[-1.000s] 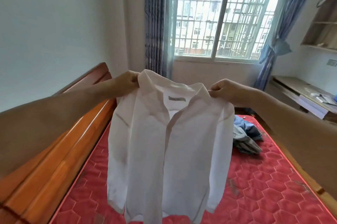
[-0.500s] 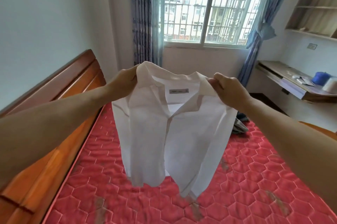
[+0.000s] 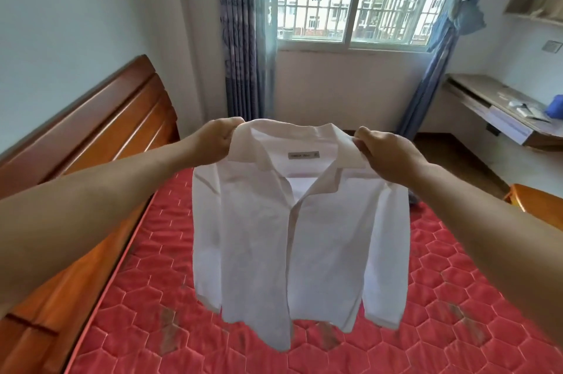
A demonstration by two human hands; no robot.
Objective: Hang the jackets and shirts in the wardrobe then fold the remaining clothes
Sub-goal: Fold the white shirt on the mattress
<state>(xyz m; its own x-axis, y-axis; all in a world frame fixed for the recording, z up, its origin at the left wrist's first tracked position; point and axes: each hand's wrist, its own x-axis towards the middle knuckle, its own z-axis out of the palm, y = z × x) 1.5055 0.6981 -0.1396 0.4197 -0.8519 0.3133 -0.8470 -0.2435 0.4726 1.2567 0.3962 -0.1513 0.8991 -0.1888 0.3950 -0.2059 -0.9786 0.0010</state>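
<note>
Since prev. frame (0.5 s ago), hem and sleeves are dropped back below the grip, so the white shirt (image 3: 292,236) is hung out full-length, vs. swung up and bunched before. L hand (image 3: 213,142) and R hand (image 3: 387,157) are each closed in a pinch on a shoulder, just outside the collar, with fingers curled round the cloth. Between the two grips the collar is spread open and the neck label (image 3: 303,155) is turned toward the holder; the closed placket is hung straight down from the mid-point. Shirt is held in the air above the red mattress (image 3: 457,297). Headboard (image 3: 91,145) is seen outboard of the L grip, desk (image 3: 487,105) beyond the R grip. Shoulder-width hold is judged to be chosen so that cloth wt. pulls creases out and front/back is checked before a hanger is fitted. Wardrobe and hanger are not seen; hanging step is judged not yet begun.
</note>
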